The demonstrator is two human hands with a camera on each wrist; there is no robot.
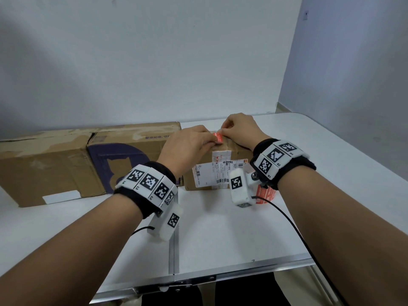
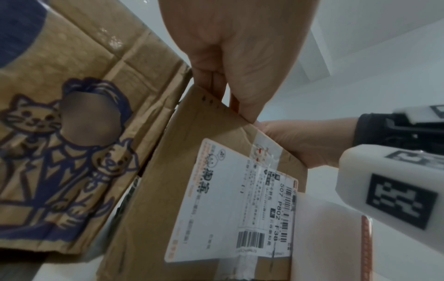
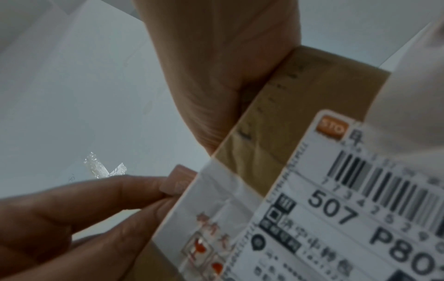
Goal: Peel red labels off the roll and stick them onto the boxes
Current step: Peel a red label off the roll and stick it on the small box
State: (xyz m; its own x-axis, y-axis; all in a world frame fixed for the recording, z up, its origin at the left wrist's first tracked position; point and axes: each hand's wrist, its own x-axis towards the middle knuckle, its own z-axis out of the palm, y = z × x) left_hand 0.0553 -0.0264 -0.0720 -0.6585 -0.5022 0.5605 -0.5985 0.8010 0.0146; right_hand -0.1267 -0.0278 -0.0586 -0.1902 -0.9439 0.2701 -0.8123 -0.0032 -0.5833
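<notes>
A small cardboard box (image 1: pixel 234 149) with a white shipping label stands on the white table (image 1: pixel 220 228). On its top lies a red label (image 1: pixel 218 138), held at both ends. My left hand (image 1: pixel 207 140) pinches the label's near-left end, and my right hand (image 1: pixel 227 129) pinches its far end. In the right wrist view the left hand's fingertips (image 3: pixel 163 190) grip the label (image 3: pixel 180 180) at the box (image 3: pixel 300 95) edge. The left wrist view shows the box (image 2: pixel 153 209) front from below. The roll of red labels (image 1: pixel 263 194) stands on the table under my right wrist.
Two larger cardboard boxes lie along the wall to the left, a plain one (image 1: pixel 44 164) and one with purple print (image 1: pixel 123 151) touching the small box. The table's metal front edge (image 1: pixel 198 281) is near me. Black cables hang from both wrist cameras.
</notes>
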